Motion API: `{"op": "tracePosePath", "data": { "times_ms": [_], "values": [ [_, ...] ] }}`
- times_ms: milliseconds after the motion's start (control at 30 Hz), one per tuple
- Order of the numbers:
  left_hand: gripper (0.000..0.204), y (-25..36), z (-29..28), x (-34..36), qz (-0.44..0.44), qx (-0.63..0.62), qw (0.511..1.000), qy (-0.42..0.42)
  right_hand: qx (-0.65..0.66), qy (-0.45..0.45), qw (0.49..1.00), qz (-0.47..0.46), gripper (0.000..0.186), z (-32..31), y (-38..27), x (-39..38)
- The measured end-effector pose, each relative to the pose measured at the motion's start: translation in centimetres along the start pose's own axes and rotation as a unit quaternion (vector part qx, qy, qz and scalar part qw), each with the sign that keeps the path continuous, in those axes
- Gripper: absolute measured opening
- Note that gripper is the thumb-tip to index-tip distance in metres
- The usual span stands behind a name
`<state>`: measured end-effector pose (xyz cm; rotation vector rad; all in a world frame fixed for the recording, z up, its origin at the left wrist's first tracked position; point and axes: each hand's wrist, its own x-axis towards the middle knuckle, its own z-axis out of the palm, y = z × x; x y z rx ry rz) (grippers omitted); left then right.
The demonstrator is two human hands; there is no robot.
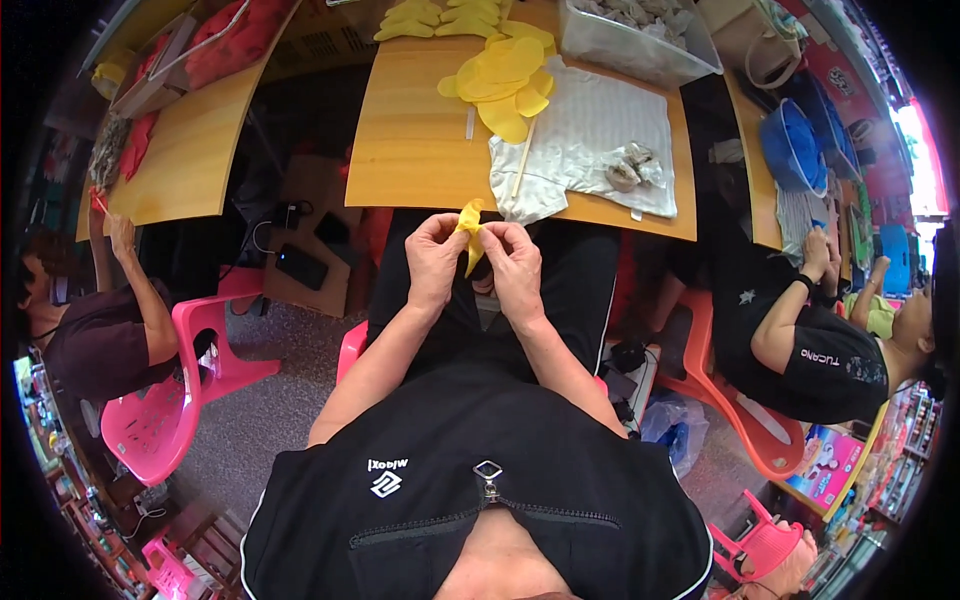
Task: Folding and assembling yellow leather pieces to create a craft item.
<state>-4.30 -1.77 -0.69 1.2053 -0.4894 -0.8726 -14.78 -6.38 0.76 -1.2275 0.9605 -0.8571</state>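
Observation:
Just in front of the table's near edge, above my lap, a small yellow fabric piece (473, 218) is held up between both hands. My left hand (431, 262) pinches its left side with thumb and fingertips. On the other side my right hand (514, 272) pinches it too, the two thumbs close together. The piece is narrow, with one end sticking up and the other hanging below the fingers. On the wooden table (400, 150) beyond lies a loose pile of flat yellow cut pieces (500, 75). A thin stick (523, 160) rests on the white cloth (590, 120) beside them.
Small bagged bits (635, 168) lie on the cloth. Stacked yellow pieces (440, 18) and a clear plastic bin (640, 40) stand farther back. Co-workers sit at tables on both sides, near a pink chair (165, 400) and an orange chair (715, 390).

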Motion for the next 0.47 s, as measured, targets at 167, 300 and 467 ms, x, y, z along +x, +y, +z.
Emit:
{"op": "tracePosePath", "data": {
  "times_ms": [167, 300, 467],
  "values": [
    [0.01, -0.9, 0.4, -0.6, 0.011, -0.04, 0.999, 0.018, -0.036, 0.008, 0.999, -0.004, 0.014, -0.2, -0.2, 0.2],
    [0.017, -1.4, 0.7, -0.8, 0.026, -0.063, 0.998, -0.002, -0.027, 0.007, 0.999, -0.027, 0.013, -0.3, -0.3, 0.2],
    [0.022, -1.6, 0.5, 0.2, -0.04, -0.103, 0.994, 0.024, -0.156, -0.036, 0.975, -0.152, 0.013, 0.0, -0.5, -0.6]
  ]
}}
